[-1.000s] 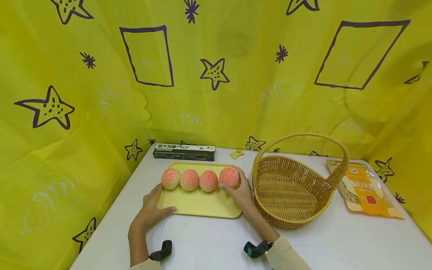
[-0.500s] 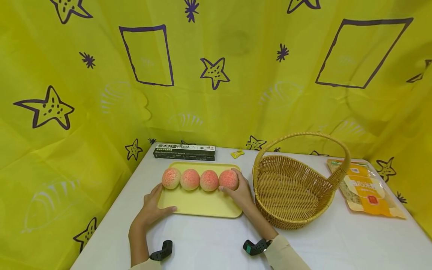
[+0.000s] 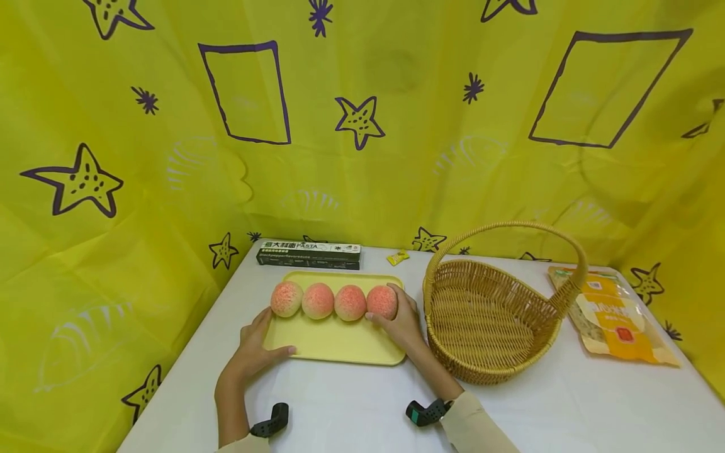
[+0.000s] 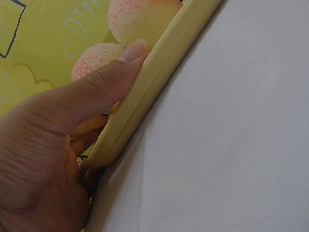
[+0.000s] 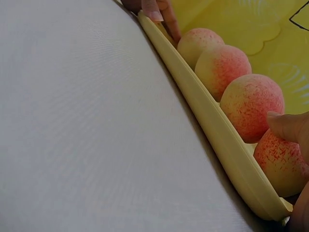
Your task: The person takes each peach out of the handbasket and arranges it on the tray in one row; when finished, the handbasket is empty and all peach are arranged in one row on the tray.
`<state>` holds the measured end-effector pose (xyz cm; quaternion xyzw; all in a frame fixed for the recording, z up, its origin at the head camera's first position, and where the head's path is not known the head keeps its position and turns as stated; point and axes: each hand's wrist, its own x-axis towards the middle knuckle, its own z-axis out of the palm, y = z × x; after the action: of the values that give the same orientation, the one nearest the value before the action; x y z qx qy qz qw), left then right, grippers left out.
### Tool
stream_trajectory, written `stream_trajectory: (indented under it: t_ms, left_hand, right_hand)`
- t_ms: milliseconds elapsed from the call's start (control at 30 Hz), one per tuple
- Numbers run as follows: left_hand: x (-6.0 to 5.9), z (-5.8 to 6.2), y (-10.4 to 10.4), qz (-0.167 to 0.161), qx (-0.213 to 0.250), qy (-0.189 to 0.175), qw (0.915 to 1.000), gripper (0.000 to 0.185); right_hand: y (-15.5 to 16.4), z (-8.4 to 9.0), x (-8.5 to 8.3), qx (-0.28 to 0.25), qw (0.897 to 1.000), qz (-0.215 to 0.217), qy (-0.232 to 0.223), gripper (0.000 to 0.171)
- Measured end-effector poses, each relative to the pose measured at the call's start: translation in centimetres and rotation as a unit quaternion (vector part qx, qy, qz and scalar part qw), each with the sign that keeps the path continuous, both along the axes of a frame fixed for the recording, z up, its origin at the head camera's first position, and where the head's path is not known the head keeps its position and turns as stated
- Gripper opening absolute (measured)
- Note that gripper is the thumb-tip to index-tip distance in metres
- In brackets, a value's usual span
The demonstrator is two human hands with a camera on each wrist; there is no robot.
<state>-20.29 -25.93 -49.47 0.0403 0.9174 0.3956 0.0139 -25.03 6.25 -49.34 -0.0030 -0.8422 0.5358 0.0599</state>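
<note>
Left hand grips the tray corner, right hand clasps the nearest peach; all four peaches sit on the tray, none in the basket beside the right hand.

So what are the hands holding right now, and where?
The left hand grips the yellow tray at its near left corner, thumb on the rim. The right hand curls round the rightmost peach, on its right side.

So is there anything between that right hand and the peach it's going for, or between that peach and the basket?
Nothing visible. The right hand already cups the rightmost peach on the yellow tray, its fingers touching it. The wicker basket stands just right of the tray, open and empty; only its rim and arched handle rise there.
</note>
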Motion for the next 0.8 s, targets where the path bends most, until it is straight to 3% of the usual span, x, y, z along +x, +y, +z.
stream_trajectory:
  t_ms: [600,800]
  left_hand:
    - [0.18,-0.05,0.17,0.002,0.01,-0.004,0.9999,0.111]
    - [0.22,0.29,0.2,0.003,0.008,-0.01,0.9999,0.111]
  right_hand:
    - [-0.03,0.03,0.44,0.003,1.0,0.01,-0.008,0.093]
    - [-0.07,0.07,0.79,0.008,1.0,0.009,0.009,0.096]
